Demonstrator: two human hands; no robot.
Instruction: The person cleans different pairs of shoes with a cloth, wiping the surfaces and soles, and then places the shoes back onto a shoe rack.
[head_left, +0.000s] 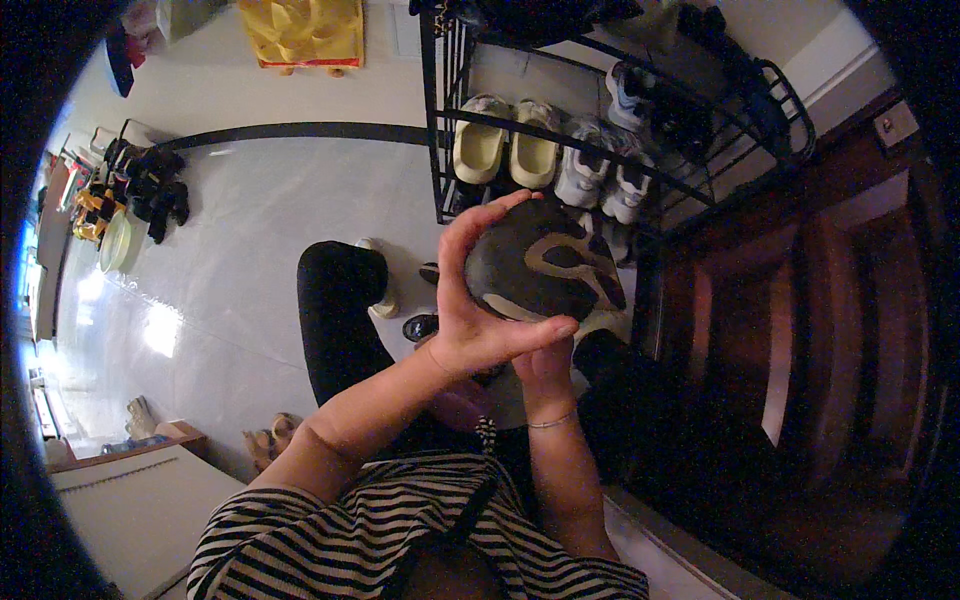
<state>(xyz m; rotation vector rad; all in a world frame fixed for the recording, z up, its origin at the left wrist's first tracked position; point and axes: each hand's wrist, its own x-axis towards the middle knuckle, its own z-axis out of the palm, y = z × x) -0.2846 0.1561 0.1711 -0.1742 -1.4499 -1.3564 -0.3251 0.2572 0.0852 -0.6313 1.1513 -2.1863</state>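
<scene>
A dark grey shoe (510, 259) with a tan loop-shaped pattern is raised in front of me, between my knees and the shoe rack. My left hand (472, 315) grips it from the left, fingers curled over the far edge and thumb stretched along the near edge. Below that thumb, my right hand (546, 360) reaches up to the shoe's near side. Its fingers are mostly hidden behind the shoe and the left thumb. A thin bracelet (553, 422) circles my right wrist.
A black metal shoe rack (433, 112) stands ahead, bearing cream clogs (478, 150) and grey-white sneakers (583, 172). A shiny black shoe (420, 328) lies on the pale floor (225, 225). At right is a dark red-brown door (750, 337). A light green basin (118, 244) and sandals (270, 442) are at left.
</scene>
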